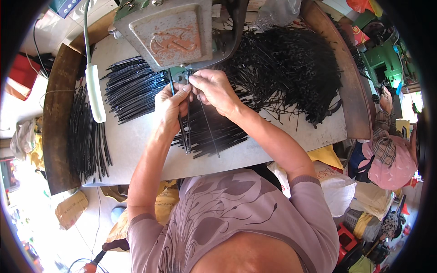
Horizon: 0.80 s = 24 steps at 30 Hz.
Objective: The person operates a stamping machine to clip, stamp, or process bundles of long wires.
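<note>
Both of my hands are together under the head of a worn grey machine (165, 38). My left hand (167, 107) is closed around a thin black strip (183, 132) that hangs down toward me. My right hand (215, 92) pinches near the machine's lower tip; its fingers hide most of what they grip, which looks like a slim dark strip end. Another thin strip (210, 127) slants down below my right fingers. Right behind my left hand lies a bundle of black strips (134, 88), and more strips (218, 134) are spread below my hands.
A large tangled heap of black strips (291, 68) covers the right of the pale table (129, 150). Another bundle (86, 136) lies by the left wooden rim (63, 123). A white tube lamp (94, 93) hangs at left. Another person (391, 159) sits at a green machine (387, 61), far right.
</note>
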Tool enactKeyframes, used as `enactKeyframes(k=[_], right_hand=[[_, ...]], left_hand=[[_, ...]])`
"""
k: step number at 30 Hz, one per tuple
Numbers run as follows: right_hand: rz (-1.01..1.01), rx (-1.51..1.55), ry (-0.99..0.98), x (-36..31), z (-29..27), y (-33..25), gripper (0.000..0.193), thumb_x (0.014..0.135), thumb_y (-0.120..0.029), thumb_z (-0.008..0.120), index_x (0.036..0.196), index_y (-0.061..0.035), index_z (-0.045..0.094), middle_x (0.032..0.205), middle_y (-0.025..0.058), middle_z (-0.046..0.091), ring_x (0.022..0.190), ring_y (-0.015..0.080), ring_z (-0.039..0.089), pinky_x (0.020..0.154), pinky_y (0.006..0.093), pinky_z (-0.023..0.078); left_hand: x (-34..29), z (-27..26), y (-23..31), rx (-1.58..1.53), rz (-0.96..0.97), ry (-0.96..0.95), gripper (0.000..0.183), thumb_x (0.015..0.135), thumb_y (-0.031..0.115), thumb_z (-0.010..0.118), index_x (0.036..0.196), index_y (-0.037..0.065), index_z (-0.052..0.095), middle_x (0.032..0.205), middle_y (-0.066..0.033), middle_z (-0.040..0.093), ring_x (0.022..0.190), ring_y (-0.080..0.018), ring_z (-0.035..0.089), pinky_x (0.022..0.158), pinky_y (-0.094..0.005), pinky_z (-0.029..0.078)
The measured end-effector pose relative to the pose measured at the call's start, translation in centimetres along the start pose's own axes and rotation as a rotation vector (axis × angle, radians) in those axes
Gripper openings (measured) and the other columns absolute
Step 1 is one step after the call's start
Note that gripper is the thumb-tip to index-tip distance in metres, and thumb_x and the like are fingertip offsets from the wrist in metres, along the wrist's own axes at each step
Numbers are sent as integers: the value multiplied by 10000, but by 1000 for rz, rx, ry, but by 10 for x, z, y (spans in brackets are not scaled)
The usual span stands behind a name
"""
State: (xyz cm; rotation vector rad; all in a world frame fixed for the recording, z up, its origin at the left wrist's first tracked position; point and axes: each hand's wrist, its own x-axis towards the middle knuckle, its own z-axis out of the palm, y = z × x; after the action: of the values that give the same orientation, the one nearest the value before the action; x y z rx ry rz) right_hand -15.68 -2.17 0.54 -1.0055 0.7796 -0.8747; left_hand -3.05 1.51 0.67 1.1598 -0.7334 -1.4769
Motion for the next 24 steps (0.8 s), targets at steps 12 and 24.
enactKeyframes(k=[12, 24], right_hand=[[14, -13, 37, 0, 3, -2, 157, 833, -111, 473, 755, 6, 542, 593, 31, 498, 409, 43, 394, 333, 176, 280], [-51, -226, 242, -18, -59, -33, 127, 787, -96, 554, 816, 26, 574, 638, 35, 504, 455, 62, 452, 349, 183, 314]], left_hand=[[1, 11, 1, -2, 39, 187, 148, 739, 44, 593, 753, 69, 447, 571, -20, 492, 414, -41, 365, 342, -171, 271], [-2, 11, 8, 33, 40, 143, 156, 745, 19, 564, 729, 76, 419, 572, -46, 494, 404, -53, 355, 336, -181, 268]])
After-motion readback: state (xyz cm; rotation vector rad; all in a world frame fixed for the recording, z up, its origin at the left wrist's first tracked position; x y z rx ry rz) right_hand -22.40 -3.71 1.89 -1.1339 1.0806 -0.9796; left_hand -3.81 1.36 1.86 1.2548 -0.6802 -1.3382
